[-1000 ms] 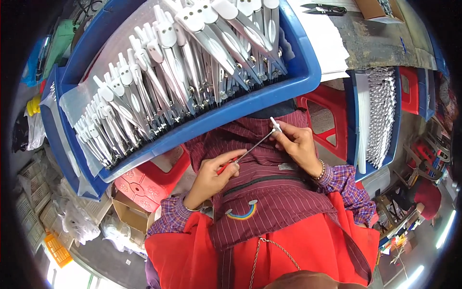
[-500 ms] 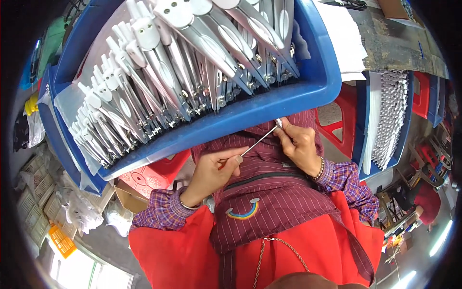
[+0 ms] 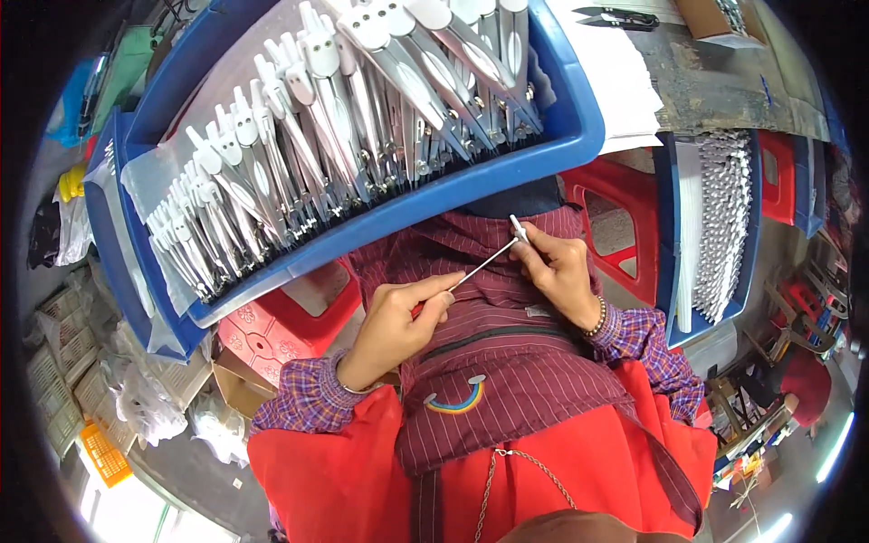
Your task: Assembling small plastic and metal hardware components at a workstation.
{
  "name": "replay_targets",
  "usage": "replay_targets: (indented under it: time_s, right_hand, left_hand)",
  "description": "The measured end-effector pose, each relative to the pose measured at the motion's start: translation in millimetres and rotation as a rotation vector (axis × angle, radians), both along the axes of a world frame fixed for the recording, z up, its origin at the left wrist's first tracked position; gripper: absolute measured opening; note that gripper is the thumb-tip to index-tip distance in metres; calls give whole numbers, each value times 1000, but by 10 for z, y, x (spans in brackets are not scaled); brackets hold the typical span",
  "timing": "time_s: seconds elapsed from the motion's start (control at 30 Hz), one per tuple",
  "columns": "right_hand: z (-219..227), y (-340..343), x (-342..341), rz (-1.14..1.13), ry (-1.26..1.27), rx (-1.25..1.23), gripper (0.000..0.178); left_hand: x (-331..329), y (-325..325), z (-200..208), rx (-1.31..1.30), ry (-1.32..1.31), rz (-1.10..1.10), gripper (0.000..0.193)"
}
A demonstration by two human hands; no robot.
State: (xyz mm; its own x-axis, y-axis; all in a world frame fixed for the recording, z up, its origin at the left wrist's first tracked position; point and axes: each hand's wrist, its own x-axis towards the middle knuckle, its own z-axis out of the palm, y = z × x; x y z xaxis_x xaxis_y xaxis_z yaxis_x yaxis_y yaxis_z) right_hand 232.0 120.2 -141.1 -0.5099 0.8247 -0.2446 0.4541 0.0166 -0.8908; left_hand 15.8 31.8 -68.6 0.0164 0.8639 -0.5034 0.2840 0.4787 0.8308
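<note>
Left hand curled round a red-handled screwdriver, shaft pointing roughly 2 o'clock, where the right hand has a little white piece pinched.

Counter: worn, ahead and right of the right grip.
Red stools: left of the left grip and right of the right grip.
Floor: grey, outward of both grips.
Window: bright, back-left of the left grip.
Tube lights: glowing, back-right of the right grip.
</note>
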Motion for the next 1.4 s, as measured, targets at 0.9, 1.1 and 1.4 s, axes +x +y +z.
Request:
replay_targets:
  time_s: [0.9,1.1,1.4]
  right_hand:
    - [3,-50,-5,16,-8,133,26]
    - [-72,-78,-65,-15,41,194,20]
    - [-70,-68,-53,29,-8,243,24]
  left_hand:
    - [-116,168,125,-885,-891,402,36]
    - [-16,122,101,-672,-459,270,32]
    - [58,-1,6,-116,-57,72,24]
